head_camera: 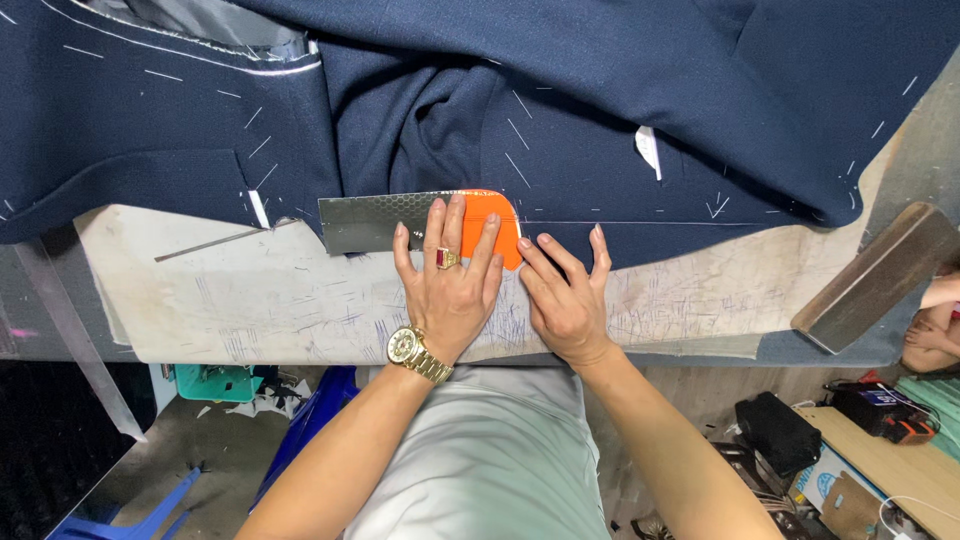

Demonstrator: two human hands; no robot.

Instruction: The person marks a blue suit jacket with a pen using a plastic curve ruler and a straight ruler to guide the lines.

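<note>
**Both palms flat at the cloth's edge**

Nearest, a gold wristwatch sits on the left wrist. Just beyond it the left hand, a red-stoned ring on one finger, lies open with fingers spread, pressing down on an orange-ended metal ruler that rests along the hem of the navy fabric. Beside it, nearly touching, the right hand is also open and flat, fingertips on the fabric's lower edge. Both rest on a worn, pen-marked worktable. Farther off, chalk dashes cross the cloth, and a wooden block lies at the right.
</note>
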